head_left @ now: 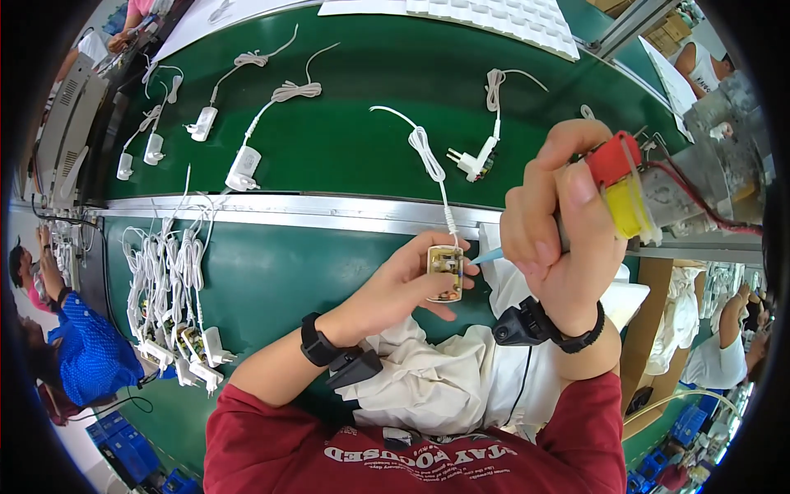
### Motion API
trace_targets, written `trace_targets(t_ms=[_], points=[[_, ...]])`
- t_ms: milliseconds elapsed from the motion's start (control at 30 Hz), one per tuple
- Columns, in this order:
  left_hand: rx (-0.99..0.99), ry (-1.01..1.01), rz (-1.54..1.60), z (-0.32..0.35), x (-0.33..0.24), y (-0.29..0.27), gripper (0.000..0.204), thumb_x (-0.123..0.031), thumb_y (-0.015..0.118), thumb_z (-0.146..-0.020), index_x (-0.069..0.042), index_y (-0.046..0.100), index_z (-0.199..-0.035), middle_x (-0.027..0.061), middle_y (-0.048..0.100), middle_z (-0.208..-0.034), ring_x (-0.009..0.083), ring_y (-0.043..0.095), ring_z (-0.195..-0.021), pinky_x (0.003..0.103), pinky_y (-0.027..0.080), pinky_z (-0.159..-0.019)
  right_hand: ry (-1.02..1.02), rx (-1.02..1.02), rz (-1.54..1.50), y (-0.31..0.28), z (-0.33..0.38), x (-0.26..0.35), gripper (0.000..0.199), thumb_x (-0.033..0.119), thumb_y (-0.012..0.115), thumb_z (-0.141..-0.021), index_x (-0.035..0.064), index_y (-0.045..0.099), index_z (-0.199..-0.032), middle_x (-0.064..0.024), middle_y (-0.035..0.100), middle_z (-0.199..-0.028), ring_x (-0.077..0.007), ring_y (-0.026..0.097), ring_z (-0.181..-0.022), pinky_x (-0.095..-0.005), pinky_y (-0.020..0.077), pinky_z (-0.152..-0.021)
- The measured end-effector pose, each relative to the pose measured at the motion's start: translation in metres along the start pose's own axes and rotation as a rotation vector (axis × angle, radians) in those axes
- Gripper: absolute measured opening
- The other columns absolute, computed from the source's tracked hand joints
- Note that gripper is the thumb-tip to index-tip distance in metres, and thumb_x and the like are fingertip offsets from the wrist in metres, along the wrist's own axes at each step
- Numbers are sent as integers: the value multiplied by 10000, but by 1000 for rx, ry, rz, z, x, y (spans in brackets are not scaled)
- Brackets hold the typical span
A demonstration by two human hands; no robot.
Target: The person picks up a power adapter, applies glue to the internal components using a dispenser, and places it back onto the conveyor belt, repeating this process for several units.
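My left hand (pixel 395 288) holds an opened white power adapter (pixel 445 276) above the green bench. Its circuit board faces up, and the thumb lies over its lower part. From its top a white cord (pixel 425 154) runs away from me across the metal rail. My right hand (pixel 568 214) is closed around a tool with a light-blue tapered tip (pixel 489 256). That tip points at the adapter's right side, at or very near the board; contact cannot be made out. The tool's body is mostly hidden by the fingers.
A metal fixture with red and yellow parts (pixel 629 202) stands beside my right hand. Several corded adapters (pixel 244 167) lie on the far green belt (pixel 354 156). At left is a pile of adapters (pixel 185 350). White cloth (pixel 436 370) covers my lap; a cardboard box (pixel 650 329) stands at right.
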State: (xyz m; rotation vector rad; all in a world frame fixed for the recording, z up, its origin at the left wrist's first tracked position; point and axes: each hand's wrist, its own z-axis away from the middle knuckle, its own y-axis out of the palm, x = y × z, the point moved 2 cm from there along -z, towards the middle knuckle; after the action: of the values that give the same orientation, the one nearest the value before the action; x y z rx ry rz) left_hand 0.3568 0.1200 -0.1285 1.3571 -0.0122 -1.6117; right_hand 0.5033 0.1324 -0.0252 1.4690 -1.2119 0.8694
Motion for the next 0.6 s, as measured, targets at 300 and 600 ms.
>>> trace_targets(t_ms=[300,600], points=[[119,80,5,8,-2,7,451,16,461,-885,-76,326,-1306,89,498,-1237,170,520,-1113,289,538,-787,25,-75,-206,4,2,3,219,170,572,-862,36,398,-863,32,391,-519,-32,331,-402,-201,250,-381],[159,89,29,11,-3,8,458,21,458,-882,-76,321,-1309,88,491,-1250,183,513,-1136,300,539,-799,-24,31,7,7,0,2,252,294,481,-919,115,328,-829,14,325,-456,-73,262,-341,-226,229,-335]])
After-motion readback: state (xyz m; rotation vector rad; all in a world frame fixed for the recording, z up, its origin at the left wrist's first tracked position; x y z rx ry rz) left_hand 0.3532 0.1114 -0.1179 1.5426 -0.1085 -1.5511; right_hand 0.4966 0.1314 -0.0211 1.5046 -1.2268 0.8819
